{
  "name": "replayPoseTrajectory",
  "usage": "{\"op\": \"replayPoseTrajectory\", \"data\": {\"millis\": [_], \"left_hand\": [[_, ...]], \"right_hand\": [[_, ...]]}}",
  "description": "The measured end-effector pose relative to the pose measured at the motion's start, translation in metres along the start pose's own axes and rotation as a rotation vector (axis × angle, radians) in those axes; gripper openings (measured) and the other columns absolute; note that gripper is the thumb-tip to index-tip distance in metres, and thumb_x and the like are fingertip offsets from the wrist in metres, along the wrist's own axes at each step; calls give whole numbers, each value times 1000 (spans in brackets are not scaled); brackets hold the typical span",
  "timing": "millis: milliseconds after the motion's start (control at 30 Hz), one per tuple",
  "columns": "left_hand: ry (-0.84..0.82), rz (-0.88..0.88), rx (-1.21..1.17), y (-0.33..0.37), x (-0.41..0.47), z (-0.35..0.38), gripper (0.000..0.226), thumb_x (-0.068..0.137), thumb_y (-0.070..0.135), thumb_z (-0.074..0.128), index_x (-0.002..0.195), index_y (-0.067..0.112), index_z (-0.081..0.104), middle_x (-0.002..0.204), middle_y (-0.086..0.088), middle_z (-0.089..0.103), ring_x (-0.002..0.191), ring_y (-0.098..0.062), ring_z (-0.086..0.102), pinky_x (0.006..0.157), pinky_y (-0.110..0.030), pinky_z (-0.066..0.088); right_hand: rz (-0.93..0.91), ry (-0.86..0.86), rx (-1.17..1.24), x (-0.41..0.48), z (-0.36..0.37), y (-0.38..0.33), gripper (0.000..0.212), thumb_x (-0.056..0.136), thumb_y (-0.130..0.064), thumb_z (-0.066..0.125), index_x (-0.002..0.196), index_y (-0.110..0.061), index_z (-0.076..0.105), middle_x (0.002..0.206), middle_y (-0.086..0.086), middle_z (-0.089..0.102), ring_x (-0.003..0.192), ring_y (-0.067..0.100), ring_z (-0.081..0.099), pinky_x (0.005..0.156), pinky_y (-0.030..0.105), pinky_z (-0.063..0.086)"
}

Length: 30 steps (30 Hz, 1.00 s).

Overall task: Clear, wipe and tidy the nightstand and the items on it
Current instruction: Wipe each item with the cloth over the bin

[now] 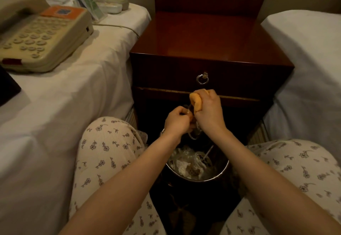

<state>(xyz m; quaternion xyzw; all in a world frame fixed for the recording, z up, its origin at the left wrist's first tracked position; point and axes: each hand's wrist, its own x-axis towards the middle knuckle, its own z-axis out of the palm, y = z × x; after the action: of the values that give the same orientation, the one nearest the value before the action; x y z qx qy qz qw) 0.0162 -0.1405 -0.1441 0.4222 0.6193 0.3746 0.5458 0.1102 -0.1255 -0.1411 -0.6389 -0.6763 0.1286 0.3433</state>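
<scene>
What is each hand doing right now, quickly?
Left hand: curled, pinching a thin pale loop; what it is cannot be told.
Right hand: gripping a scrunched orange-yellow cloth.

Count: 1 nightstand point(208, 37) at 12 o'clock, 2 beds (left bed point(64, 96) at 9, right bed point(310, 68) at 3), 1 telephone point(42, 37) at 10, 1 ring pull point(202, 79), 1 bin point(224, 172) at 6, 2 hands (left hand point(177, 120), right hand point(208, 109)), 1 orange cloth point(196, 100), 1 clear plastic scrap point(193, 135).
</scene>
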Motion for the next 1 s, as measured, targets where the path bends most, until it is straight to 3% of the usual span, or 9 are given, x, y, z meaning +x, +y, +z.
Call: {"op": "replayPoseTrajectory", "data": {"millis": [200, 300, 367, 500, 600, 667, 733, 900, 1000], "left_hand": [[12, 16, -100, 1, 4, -2, 22, 94, 7, 45, 78, 17, 56, 75, -4, 62, 67, -15, 61, 65, -29, 53], [22, 22, -180, 5, 2, -5, 22, 94, 5, 45, 79, 16, 55, 73, -4, 60, 60, -12, 58, 57, -24, 50], [57, 36, -220, 10, 1, -9, 21, 95, 5, 44, 81, 17, 55, 77, -3, 63, 65, -12, 62, 63, -25, 53], [123, 119, -195, 17, 3, -16, 21, 96, 8, 45, 82, 21, 54, 83, 1, 66, 76, -12, 67, 74, -31, 56], [189, 254, -2, 13, 2, -17, 20, 93, 11, 50, 80, 25, 54, 88, 2, 68, 82, -13, 67, 74, -30, 56], [236, 360, 157, 11, -3, -15, 16, 91, 12, 53, 82, 25, 55, 85, 8, 65, 77, -6, 61, 62, -17, 46], [232, 461, 322, 9, -7, -12, 14, 90, 9, 52, 92, 22, 58, 87, 10, 62, 78, -1, 56, 59, -10, 38], [152, 690, 635, 6, -12, -10, 18, 88, 7, 53, 103, 16, 57, 98, -1, 67, 93, -17, 65, 77, -36, 54], [169, 751, 701, 7, -13, -13, 23, 87, 6, 52, 107, 16, 57, 104, -4, 66, 97, -22, 66, 78, -42, 55]], "right_hand": [[501, -14, 355, 25, -11, 20, 21, 93, -10, 45, 103, -24, 59, 107, 1, 61, 103, 20, 57, 85, 33, 48], [617, -29, 271, 24, -6, 24, 24, 95, -14, 43, 112, -15, 59, 111, 4, 60, 107, 24, 57, 90, 36, 48], [662, -86, 259, 13, 5, 21, 18, 94, -14, 47, 105, -13, 61, 105, 6, 62, 99, 24, 58, 80, 32, 46], [917, -61, 833, 2, 12, 9, 19, 92, -2, 43, 79, -13, 53, 83, 7, 59, 74, 19, 57, 64, 30, 46], [948, -45, 1019, 7, 9, 7, 21, 92, -2, 37, 81, -10, 53, 80, 9, 57, 72, 20, 60, 63, 32, 51], [1011, -113, 1212, 5, 4, 5, 24, 92, 0, 32, 79, -5, 51, 75, 12, 52, 61, 19, 57, 52, 28, 53], [1097, -214, 1351, -1, -2, 1, 19, 92, -1, 34, 88, 1, 52, 79, 15, 52, 67, 20, 55, 51, 28, 54], [1036, -255, 1316, 2, -21, -6, 25, 93, 1, 33, 78, -2, 53, 75, 12, 56, 68, 20, 56, 46, 27, 54], [977, -170, 1275, 6, -25, 1, 22, 92, -1, 36, 78, -5, 52, 72, 8, 53, 63, 17, 53, 59, 30, 51]]}}
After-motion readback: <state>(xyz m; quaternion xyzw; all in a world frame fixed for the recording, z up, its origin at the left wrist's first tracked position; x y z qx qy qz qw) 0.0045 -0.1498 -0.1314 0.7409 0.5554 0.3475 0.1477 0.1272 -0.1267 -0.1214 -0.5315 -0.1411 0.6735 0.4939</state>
